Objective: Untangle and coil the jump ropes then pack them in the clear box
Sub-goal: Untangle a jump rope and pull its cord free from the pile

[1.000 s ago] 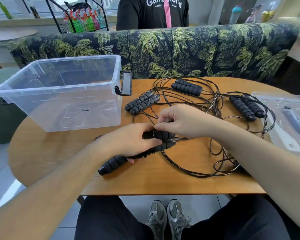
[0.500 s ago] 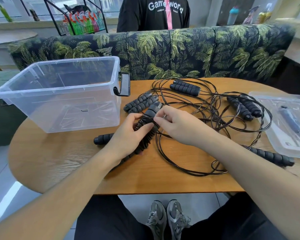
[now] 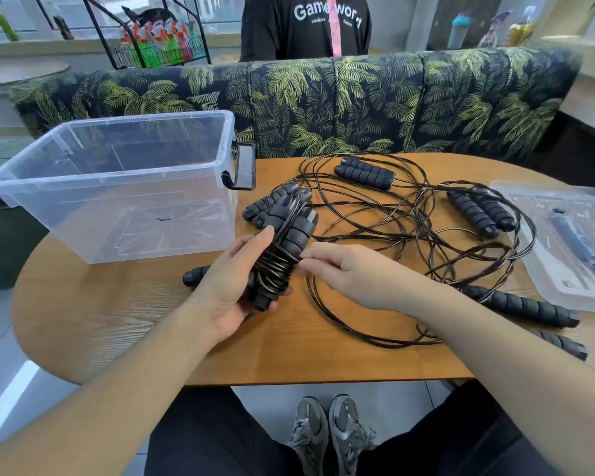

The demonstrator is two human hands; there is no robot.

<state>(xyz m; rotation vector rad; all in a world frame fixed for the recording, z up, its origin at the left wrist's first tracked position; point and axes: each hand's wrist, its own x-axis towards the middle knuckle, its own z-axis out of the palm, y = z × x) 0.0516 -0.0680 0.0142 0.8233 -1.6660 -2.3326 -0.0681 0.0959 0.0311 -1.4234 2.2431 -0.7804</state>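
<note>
My left hand grips a pair of black foam jump-rope handles held side by side, with several turns of thin black cord wound round their lower half. My right hand pinches that cord just right of the bundle. The cord runs on into a tangle of black ropes spread over the wooden table. The clear box stands open and empty at the table's left.
More handle pairs lie behind the bundle, at the far middle, at the right and at the near right. The clear lid lies at the right edge. A leaf-print sofa and a seated person are behind.
My left hand has lifted the handle pair from lying across the table to pointing away from me. My right hand has moved to the bundle's right side with the cord.
</note>
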